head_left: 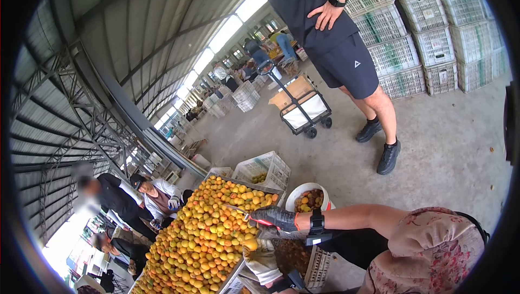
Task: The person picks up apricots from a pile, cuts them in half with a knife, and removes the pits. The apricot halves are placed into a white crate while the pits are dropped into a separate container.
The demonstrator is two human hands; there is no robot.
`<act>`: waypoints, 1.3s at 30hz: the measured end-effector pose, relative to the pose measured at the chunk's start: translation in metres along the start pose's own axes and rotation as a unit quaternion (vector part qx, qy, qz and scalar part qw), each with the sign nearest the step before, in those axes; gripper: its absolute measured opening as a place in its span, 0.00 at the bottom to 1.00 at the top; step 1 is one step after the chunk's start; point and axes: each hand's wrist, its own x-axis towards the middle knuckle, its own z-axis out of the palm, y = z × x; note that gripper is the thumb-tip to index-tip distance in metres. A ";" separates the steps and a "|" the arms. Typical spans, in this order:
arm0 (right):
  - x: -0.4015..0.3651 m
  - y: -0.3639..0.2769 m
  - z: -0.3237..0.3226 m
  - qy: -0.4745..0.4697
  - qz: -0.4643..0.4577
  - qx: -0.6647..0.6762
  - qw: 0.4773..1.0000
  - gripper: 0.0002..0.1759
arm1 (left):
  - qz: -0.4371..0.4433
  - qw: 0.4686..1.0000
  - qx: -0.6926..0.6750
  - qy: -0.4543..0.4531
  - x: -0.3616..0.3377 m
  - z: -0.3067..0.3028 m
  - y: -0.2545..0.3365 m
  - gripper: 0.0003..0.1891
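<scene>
My right hand (279,217), in a dark glove with a watch at the wrist, is closed around the red handle of a knife (235,209). The thin blade points out over a large heap of orange-yellow apricots (200,229). Below it in the head view, my left hand (261,261) wears a pale glove, its fingers partly hidden. A larger orange fruit, seemingly an apricot (250,244), sits at the fingertips of that glove, close to the heap's edge.
A white bucket (326,198) of dark fruit pieces stands beside my right arm. Nearby are a plastic crate (279,170) and another crate (318,269) below my arms. A person (336,50) stands near a folding cart (306,111) and stacked crates (428,28). Co-workers (162,199) sit across the heap.
</scene>
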 end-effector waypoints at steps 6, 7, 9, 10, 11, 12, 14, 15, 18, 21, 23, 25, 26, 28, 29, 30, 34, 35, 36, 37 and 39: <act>-0.002 -0.001 -0.003 -0.029 -0.068 -0.061 0.995 0.14 | 0.004 1.000 -0.017 -0.014 -0.013 -0.011 0.004 0.20; 0.004 0.008 -0.006 -0.007 -0.039 -0.036 0.999 0.15 | -0.002 1.000 -0.019 -0.018 -0.010 -0.020 0.004 0.20; 0.011 0.020 -0.008 0.035 0.002 -0.056 0.998 0.16 | 0.005 1.000 -0.011 -0.019 -0.006 -0.036 0.005 0.20; 0.009 0.021 -0.009 0.035 0.001 -0.059 0.998 0.16 | 0.005 1.000 -0.012 -0.021 -0.005 -0.042 0.005 0.20; 0.004 0.025 -0.011 0.039 0.001 -0.066 0.997 0.16 | 0.002 1.000 -0.017 -0.015 -0.006 -0.049 0.006 0.20; -0.002 0.024 -0.008 0.044 0.001 -0.075 0.996 0.16 | -0.003 1.000 -0.023 -0.009 -0.007 -0.053 0.006 0.20; -0.001 0.030 -0.010 0.057 -0.015 -0.064 0.996 0.16 | 0.201 0.923 0.327 -0.027 0.002 -0.096 -0.006 0.12; -0.001 0.032 -0.014 0.041 0.012 -0.076 0.996 0.16 | 0.111 0.988 0.097 -0.045 -0.003 -0.094 -0.003 0.13; 0.006 0.044 -0.025 0.030 0.045 -0.078 0.995 0.16 | 0.027 0.985 -0.171 0.016 -0.024 -0.055 0.001 0.14; 0.004 0.043 -0.012 0.067 0.011 -0.047 0.997 0.16 | 0.059 0.997 -0.037 0.037 -0.023 -0.058 0.006 0.13; -0.006 0.025 0.003 0.113 -0.049 -0.027 0.992 0.16 | 0.045 0.995 -0.060 -0.058 -0.015 -0.068 0.006 0.13; -0.026 -0.003 0.007 0.052 -0.117 -0.014 0.992 0.15 | 0.037 0.999 -0.009 0.018 -0.013 -0.068 0.009 0.16; -0.026 -0.014 0.022 0.095 -0.206 0.040 0.973 0.16 | 0.029 0.995 0.045 0.090 -0.013 -0.061 0.010 0.21; -0.051 -0.051 0.030 0.040 -0.243 0.025 0.969 0.21 | 0.035 0.993 0.058 0.093 -0.026 -0.042 0.012 0.19; -0.067 -0.066 0.030 -0.040 -0.281 -0.005 0.959 0.22 | 0.037 0.996 0.035 0.071 -0.036 -0.028 0.015 0.15; -0.078 -0.080 0.035 -0.038 -0.282 -0.006 0.959 0.22 | 0.040 0.998 0.011 0.047 -0.040 -0.021 0.016 0.12; -0.096 -0.104 0.043 0.011 -0.371 -0.025 0.928 0.22 | 0.001 0.994 -0.057 -0.092 -0.019 -0.058 0.007 0.13; -0.087 -0.096 0.033 -0.016 -0.360 -0.065 0.930 0.22 | -0.001 0.994 -0.052 -0.095 -0.017 -0.057 0.006 0.13; -0.081 -0.086 0.028 -0.043 -0.350 -0.106 0.930 0.22 | -0.003 0.994 -0.045 -0.100 -0.013 -0.055 0.005 0.13; -0.067 -0.064 0.045 0.089 -0.320 0.031 0.943 0.21 | -0.004 0.993 -0.039 -0.108 -0.007 -0.050 0.004 0.13; -0.046 -0.041 0.028 0.038 -0.063 -0.139 0.988 0.21 | -0.005 0.992 -0.024 -0.126 0.007 -0.038 0.005 0.14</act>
